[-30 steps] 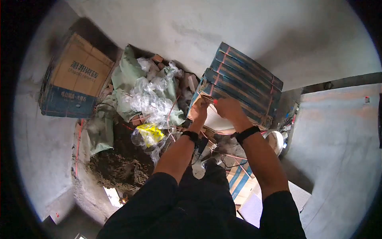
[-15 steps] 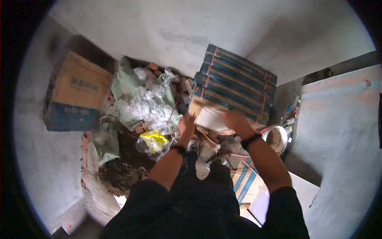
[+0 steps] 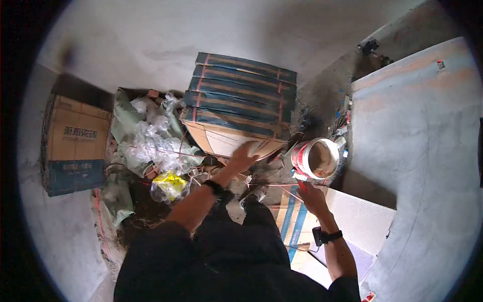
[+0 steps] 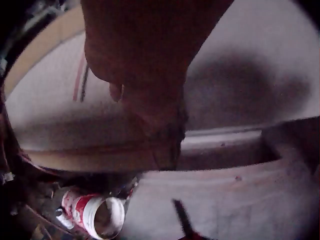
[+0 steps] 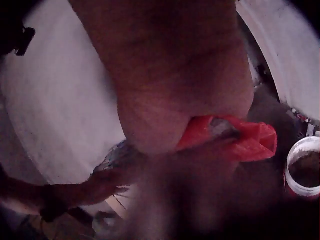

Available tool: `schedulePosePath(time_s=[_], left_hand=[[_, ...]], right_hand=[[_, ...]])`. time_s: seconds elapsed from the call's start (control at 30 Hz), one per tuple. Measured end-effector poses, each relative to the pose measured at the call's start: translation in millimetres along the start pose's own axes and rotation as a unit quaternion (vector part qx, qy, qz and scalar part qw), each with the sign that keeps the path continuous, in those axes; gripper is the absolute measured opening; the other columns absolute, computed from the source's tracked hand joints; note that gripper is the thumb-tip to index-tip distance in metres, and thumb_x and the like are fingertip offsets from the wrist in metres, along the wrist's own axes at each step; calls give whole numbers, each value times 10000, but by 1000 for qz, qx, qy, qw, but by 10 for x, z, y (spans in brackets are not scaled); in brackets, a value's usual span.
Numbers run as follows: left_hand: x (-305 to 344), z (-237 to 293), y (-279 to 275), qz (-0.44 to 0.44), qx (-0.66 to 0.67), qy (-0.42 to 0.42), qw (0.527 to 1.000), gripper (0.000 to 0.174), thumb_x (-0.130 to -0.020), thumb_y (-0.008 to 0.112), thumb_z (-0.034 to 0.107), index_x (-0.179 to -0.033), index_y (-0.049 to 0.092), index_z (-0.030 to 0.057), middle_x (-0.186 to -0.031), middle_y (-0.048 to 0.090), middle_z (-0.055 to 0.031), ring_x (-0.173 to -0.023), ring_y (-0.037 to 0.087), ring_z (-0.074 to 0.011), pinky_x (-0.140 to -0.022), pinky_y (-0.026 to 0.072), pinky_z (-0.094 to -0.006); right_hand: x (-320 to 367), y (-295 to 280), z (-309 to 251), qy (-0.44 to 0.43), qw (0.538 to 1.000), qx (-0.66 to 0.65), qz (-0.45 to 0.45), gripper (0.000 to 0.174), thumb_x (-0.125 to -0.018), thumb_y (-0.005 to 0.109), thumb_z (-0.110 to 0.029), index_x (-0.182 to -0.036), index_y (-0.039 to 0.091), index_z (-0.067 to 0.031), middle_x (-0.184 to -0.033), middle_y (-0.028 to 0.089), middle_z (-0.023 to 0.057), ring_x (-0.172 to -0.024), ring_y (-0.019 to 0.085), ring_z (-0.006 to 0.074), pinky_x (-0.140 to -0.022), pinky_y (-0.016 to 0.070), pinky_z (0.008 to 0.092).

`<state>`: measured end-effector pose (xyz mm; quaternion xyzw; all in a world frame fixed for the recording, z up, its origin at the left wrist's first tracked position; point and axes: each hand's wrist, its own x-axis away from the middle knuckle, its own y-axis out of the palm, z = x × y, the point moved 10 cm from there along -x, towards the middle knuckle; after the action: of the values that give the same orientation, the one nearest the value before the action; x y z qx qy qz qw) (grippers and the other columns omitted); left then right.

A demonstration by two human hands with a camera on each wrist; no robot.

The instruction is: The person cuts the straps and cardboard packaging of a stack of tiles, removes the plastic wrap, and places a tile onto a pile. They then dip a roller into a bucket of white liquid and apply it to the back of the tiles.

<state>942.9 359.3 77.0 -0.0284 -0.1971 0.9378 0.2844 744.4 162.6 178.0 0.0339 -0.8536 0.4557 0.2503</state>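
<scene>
My left hand (image 3: 242, 160) reaches onto the pale front face of a strapped stack of blue and brown boxes (image 3: 239, 103). In the left wrist view the left hand (image 4: 145, 75) is at the brown cardboard edge (image 4: 110, 159); its fingers are too dark to read. My right hand (image 3: 314, 199) grips a red-handled tool (image 3: 303, 187), just below the bucket. The right wrist view shows the right hand (image 5: 185, 90) round the red handle (image 5: 255, 144). A dark, narrow part of the tool (image 4: 182, 217) shows in the left wrist view.
A white and red bucket (image 3: 301, 158) with brown contents stands right of the stack. Clear plastic (image 3: 156, 133), a yellow bag (image 3: 170, 185) and green sacks lie left. Another carton (image 3: 78, 136) leans at far left. Cardboard and pale sheets (image 3: 359, 219) lie at lower right.
The view has shifted rightward. The right hand has moved away from the stack, down and right, with the red-handled tool. The left hand has moved right, onto the stack's pale front.
</scene>
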Motion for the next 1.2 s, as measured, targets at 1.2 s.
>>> schedulePosePath(time_s=[1.2], left_hand=[[879, -659, 1067, 74, -253, -274, 925, 314, -893, 571, 286, -1183, 623, 177, -1102, 650, -91, -930, 653, -282, -725, 547, -422]], right_hand=[[-974, -510, -430, -246, 909, 328, -81, 273, -946, 486, -269, -997, 622, -38, -882, 671, 208, -786, 661, 383, -667, 534, 469]])
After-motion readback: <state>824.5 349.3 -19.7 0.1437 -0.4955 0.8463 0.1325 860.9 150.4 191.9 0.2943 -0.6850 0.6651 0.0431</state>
